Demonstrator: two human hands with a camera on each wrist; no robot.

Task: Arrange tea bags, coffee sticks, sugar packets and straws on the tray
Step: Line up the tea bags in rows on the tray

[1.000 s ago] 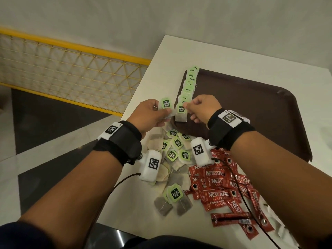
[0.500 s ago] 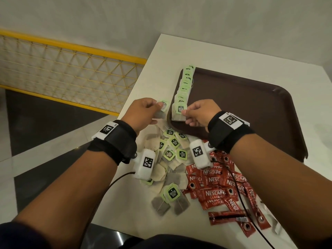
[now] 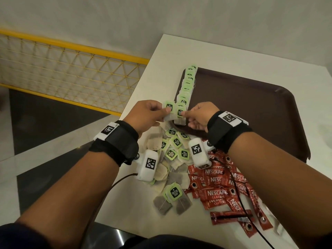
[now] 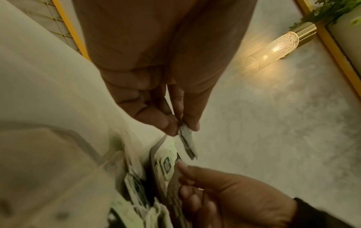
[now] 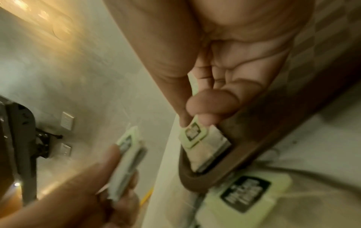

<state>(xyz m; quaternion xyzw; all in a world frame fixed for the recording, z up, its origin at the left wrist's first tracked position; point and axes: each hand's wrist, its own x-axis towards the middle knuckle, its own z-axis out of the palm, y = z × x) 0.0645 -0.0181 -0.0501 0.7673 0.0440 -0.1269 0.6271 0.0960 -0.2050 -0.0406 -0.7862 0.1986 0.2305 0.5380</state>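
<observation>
The left hand (image 3: 147,114) is lifting its pinched tea bag (image 3: 169,112) closer to the row (image 3: 186,87) — the right hand (image 3: 199,115) is still pinching the row's end bag (image 3: 180,115).

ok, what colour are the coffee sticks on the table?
Red with white lettering; the coffee sticks show best in the head view.

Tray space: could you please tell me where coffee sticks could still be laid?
The brown tray is bare right of the tea-bag row along its left edge. It is crowded at the near-left corner, where both hands work, and on the table below.
</observation>
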